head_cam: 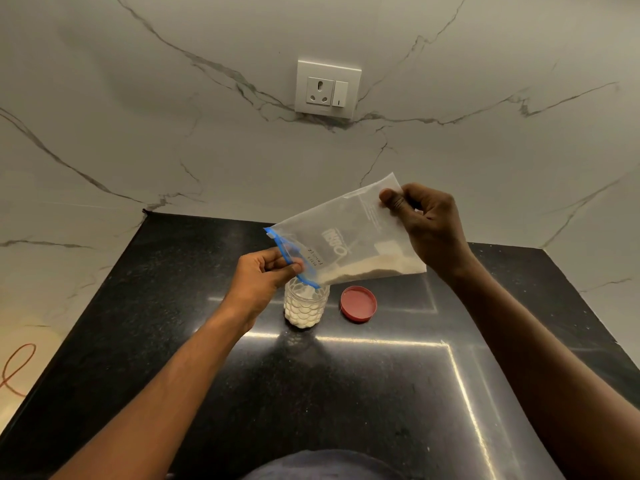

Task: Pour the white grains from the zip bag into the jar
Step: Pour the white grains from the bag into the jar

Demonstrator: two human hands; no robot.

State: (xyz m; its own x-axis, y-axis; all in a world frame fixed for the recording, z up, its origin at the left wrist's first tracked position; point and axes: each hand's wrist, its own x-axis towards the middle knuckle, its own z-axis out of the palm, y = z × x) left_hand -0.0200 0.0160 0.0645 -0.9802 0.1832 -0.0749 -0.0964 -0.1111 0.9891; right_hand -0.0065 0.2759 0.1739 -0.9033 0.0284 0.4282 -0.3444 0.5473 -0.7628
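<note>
A clear zip bag (pixel 349 233) with a blue zip strip is held tilted above the counter, mouth down to the left. White grains (pixel 367 270) lie along its lower edge and run toward the mouth. My left hand (pixel 263 275) pinches the blue zip edge right over the jar. My right hand (pixel 426 220) grips the raised bottom corner of the bag. The clear textured jar (pixel 304 306) stands upright under the bag's mouth and holds white grains to most of its height.
A red lid (pixel 358 303) lies flat just right of the jar on the black stone counter (pixel 346 393). A marble wall with a white socket (pixel 327 88) rises behind. An orange cord (pixel 17 368) loops at the far left.
</note>
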